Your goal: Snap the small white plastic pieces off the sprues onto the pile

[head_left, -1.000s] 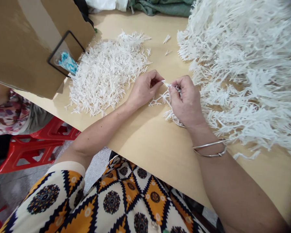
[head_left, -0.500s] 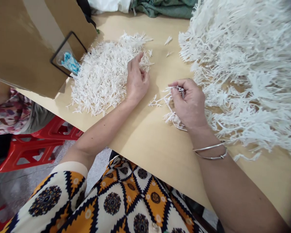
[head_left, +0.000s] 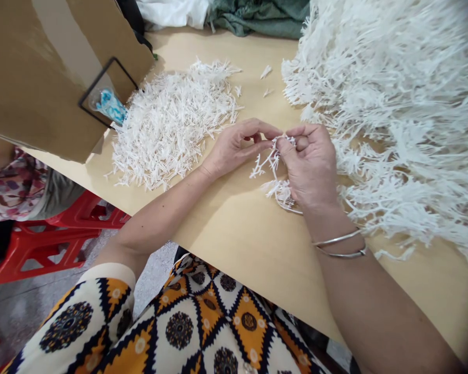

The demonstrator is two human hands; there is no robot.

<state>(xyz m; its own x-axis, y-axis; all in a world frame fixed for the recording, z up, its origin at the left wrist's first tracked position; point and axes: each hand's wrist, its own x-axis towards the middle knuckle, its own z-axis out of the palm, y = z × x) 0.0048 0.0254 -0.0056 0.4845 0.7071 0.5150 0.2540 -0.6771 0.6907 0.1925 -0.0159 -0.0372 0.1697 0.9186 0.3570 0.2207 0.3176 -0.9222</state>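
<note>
My right hand [head_left: 312, 163] is closed on a white branching plastic sprig [head_left: 273, 165], whose thin stems hang down to the left of the fingers. At its top, my left hand [head_left: 239, 144] meets the right one, thumb and fingertips pinched at the sprig's upper end. Whatever lies right between the fingertips is too small to make out. To the left spreads a pile of short white plastic pieces [head_left: 171, 124]. On the right lies a large heap of long white strands [head_left: 398, 114], partly behind my right hand.
A cardboard box [head_left: 58, 67] stands at the left, with a black wire frame [head_left: 81, 98] and a clear cup of blue-and-white bits [head_left: 111, 105] beside it. Green cloth [head_left: 257, 18] lies at the back. Red stools [head_left: 42, 249] and a seated person [head_left: 19, 187] are beyond the table's edge.
My left hand has come from the small pile rightward to the sprig, its fingers now closing near my right fingertips. My right hand keeps its hold in nearly the same place.
</note>
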